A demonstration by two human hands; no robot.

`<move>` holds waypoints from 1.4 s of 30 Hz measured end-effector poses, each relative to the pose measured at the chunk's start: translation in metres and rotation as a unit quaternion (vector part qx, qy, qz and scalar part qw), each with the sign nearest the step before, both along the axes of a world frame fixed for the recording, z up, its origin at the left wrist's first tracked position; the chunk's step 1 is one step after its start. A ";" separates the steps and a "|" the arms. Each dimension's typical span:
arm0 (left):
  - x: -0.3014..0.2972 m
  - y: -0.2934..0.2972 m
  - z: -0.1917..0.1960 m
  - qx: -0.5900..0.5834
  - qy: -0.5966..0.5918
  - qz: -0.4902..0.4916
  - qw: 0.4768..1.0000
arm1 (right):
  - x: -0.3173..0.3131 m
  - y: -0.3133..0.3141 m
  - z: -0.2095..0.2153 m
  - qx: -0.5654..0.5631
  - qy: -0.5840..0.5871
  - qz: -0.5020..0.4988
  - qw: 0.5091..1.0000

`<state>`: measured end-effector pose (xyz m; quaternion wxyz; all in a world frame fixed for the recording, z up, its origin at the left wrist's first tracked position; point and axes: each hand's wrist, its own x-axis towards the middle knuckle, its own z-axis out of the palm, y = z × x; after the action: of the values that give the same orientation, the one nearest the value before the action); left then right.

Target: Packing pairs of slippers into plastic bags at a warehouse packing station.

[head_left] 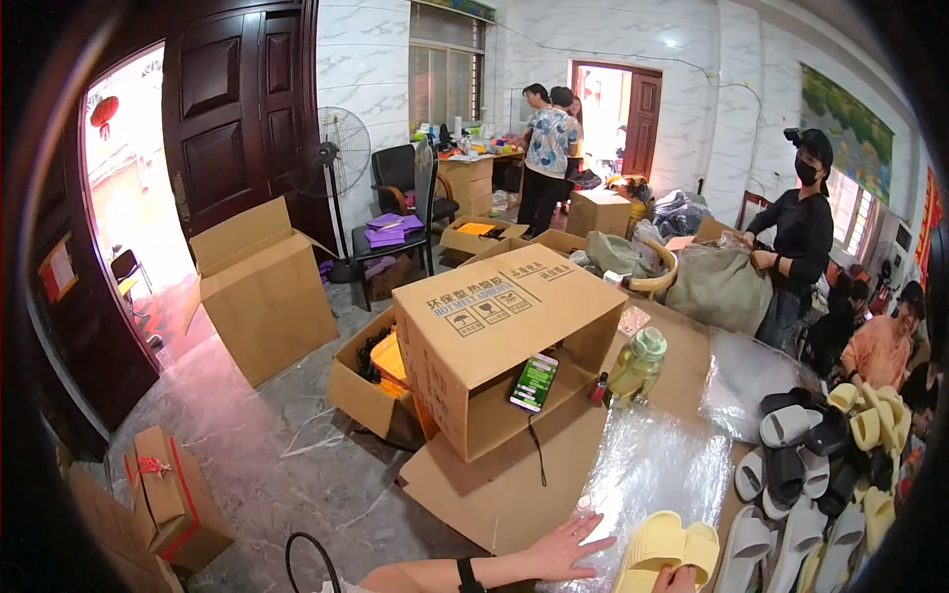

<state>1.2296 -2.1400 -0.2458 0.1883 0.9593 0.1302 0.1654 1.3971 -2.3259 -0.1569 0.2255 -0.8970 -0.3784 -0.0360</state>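
Seen at bottom edge: left hand [565, 549] flat, fingers [591, 524] spread and released, pressing on clear plastic sheet [652, 465] over cardboard-covered tabletop [494, 494]. Right hand [675, 579] barely in frame, touching pair of yellow slippers [667, 549] just right of left fingers; grip can't be told. Farther back: phone [534, 381] leaning in open cardboard box [504, 336], green bottle [636, 366] beside it. Beyond, at rear: ppl packing.

A packing workroom: cardboard boxes [499, 336] everywhere, piled slippers [820, 465], and people sorting goods at tables.
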 end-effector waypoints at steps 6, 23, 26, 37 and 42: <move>-0.001 0.003 -0.010 0.003 -0.049 -0.029 0.998 | 0.001 -0.009 -0.002 0.030 0.035 0.000 0.999; 0.025 -0.003 0.038 0.025 0.137 -0.105 0.985 | -0.010 -0.073 0.019 0.156 0.025 -0.016 0.987; 0.028 -0.007 0.045 -0.026 0.123 -0.104 0.987 | -0.009 -0.084 0.011 0.169 0.035 -0.013 0.985; 0.051 -0.021 0.065 -0.033 0.113 -0.068 0.991 | -0.015 -0.089 0.003 0.171 -0.057 0.014 0.983; 0.047 -0.001 0.058 -0.009 0.220 -0.103 0.970 | 0.001 -0.084 -0.035 0.188 -0.040 -0.003 0.981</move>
<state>1.2762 -2.1409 -0.1883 0.1797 0.9786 0.0707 -0.0710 1.3984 -2.4099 -0.1916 0.3745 -0.8377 -0.3709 -0.1432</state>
